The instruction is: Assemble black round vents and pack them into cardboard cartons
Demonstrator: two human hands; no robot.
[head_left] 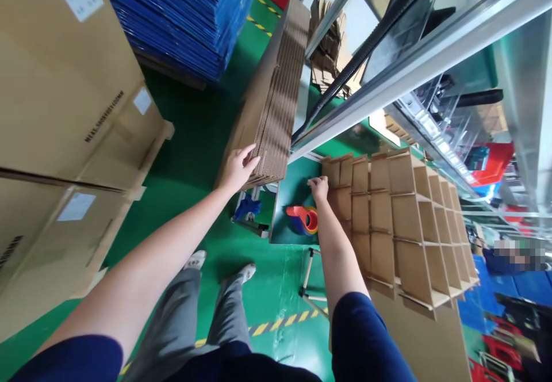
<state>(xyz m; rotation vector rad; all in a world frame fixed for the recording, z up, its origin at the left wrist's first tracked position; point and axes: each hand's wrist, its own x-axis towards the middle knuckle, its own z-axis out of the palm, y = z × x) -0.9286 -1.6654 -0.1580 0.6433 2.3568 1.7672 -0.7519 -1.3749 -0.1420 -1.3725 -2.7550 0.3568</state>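
Observation:
My left hand (238, 169) rests at the near end of a stack of flat folded cardboard (280, 94), its fingers apart on the upper edges. Over the green work surface (282, 189) is my right hand (319, 188), fingers bent together, beside the cardboard dividers; whatever is between its fingertips is too small to name. Just below that hand lies a red tape dispenser (297, 212) with blue and yellow parts. The assembled cardboard divider grid (403, 198) stands to the right of my right hand.
Large cartons (64, 111) on pallets are at the left. Blue stacked sheets (181, 14) stand behind. A metal frame bar (388, 83) with a black hose (366, 48) crosses the upper right. Another person (511, 255) is at the far right.

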